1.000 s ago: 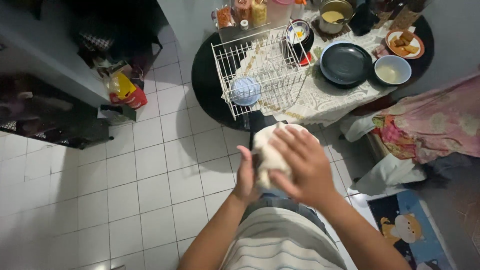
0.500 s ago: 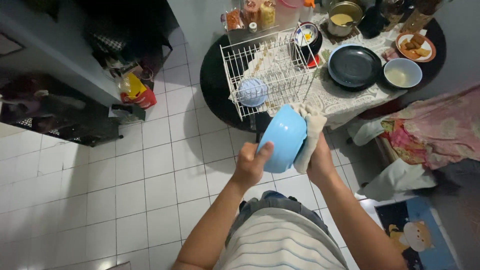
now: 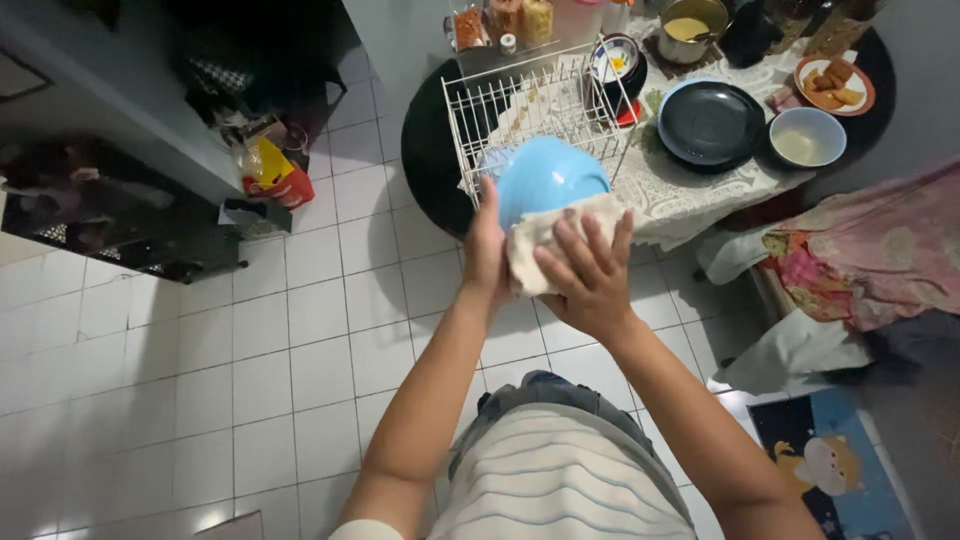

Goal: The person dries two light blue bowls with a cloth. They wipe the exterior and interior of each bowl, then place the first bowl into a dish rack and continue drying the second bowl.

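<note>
Above the white tiled floor (image 3: 300,330), just in front of my chest, I hold a light blue bowl (image 3: 548,178) with its rounded outside turned up toward me. My left hand (image 3: 487,250) is closed on the bowl's left edge, thumb side up. My right hand (image 3: 588,275) presses a cream-coloured cloth (image 3: 545,240) flat against the bowl's lower right side, fingers (image 3: 570,250) spread over the fabric, so the cloth sits between my palm and the bowl.

Just beyond the bowl stands a white wire dish rack (image 3: 530,110) on a round dark worktop (image 3: 435,150), part of which is covered by a pale patterned tablecloth (image 3: 690,195). To the right of the rack lie a dark round plate (image 3: 712,124) and, beside it, a pale blue bowl (image 3: 808,136) with something light inside. Farther back sit a small plate of fried pieces (image 3: 835,84) and a metal pot (image 3: 692,28) with yellowish contents. At the rack's far right corner rests a small patterned dish (image 3: 615,58). Pink flowered fabric (image 3: 880,260) lies at the right, near the worktop.
</note>
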